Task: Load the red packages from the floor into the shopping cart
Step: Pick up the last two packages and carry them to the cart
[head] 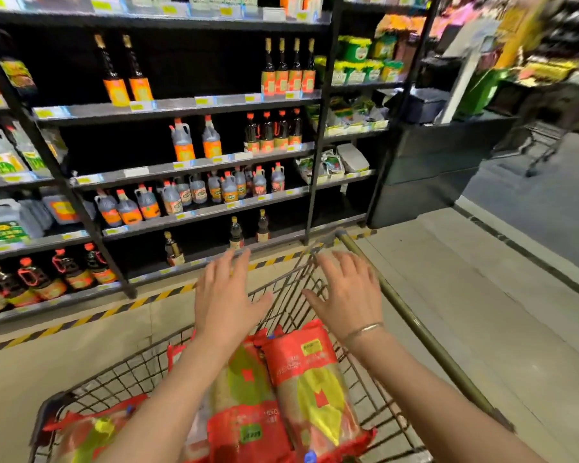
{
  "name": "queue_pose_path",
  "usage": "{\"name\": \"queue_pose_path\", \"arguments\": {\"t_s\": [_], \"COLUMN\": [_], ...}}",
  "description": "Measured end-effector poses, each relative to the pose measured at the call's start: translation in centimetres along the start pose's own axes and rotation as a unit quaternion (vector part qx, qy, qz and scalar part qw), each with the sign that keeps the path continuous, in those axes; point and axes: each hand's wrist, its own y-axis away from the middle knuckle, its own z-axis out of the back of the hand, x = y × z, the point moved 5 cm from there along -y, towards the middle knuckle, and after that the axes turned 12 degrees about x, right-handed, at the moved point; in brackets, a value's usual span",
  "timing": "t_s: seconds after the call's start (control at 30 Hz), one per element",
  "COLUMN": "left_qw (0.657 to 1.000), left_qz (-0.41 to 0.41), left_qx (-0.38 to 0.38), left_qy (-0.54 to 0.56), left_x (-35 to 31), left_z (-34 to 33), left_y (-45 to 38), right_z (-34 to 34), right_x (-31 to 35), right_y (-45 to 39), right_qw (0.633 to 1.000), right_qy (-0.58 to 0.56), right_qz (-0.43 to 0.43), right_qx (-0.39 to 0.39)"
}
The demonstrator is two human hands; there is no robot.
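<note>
From the head view, you are holding both hands out above the shopping cart [415, 325], palms down. Your left hand [226, 295] is hovering with its fingers [238, 262] straight and spread, gripping nothing. Your right hand [348, 292] is doing the same beside it, fingers apart and relaxed, with a thin bracelet [363, 330] sitting on the wrist.

The red packages [311, 379] are lying inside the wire basket below your forearms: two long ones are resting side by side down the middle, touching each other, and another is lying at the near left corner, partly hidden by your left arm. None is touching your hands.

The cart is standing on the pale floor [482, 295] beside a dark shelving unit [194, 168] that is carrying rows of sauce bottles [288, 75], with yellow-and-black hazard tape [121, 307] running along its base.
</note>
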Motion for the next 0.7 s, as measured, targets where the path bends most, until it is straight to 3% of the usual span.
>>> {"name": "queue_pose_path", "arguments": {"t_s": [0.17,0.37,0.7], "left_qw": [0.996,0.978,0.9], "left_qz": [-0.083,-0.205,-0.43], "left_qx": [0.001,0.016,0.064], "left_qy": [-0.021,-0.023,0.019], "left_x": [-5.5,-16.3,-40.6], "left_z": [0.0,-1.2,-7.3], "left_y": [1.0,3.4,18.0], "right_z": [2.7,7.5,17.8], "right_x": [-2.7,-10.9,-28.1], "right_y": [3.5,10.0,32.6], "right_qw": [0.998,0.986,0.927], "right_qy": [-0.002,0.011,0.07], "right_qz": [-0.053,-0.149,-0.335], "right_qx": [-0.034,-0.079,-0.152]}}
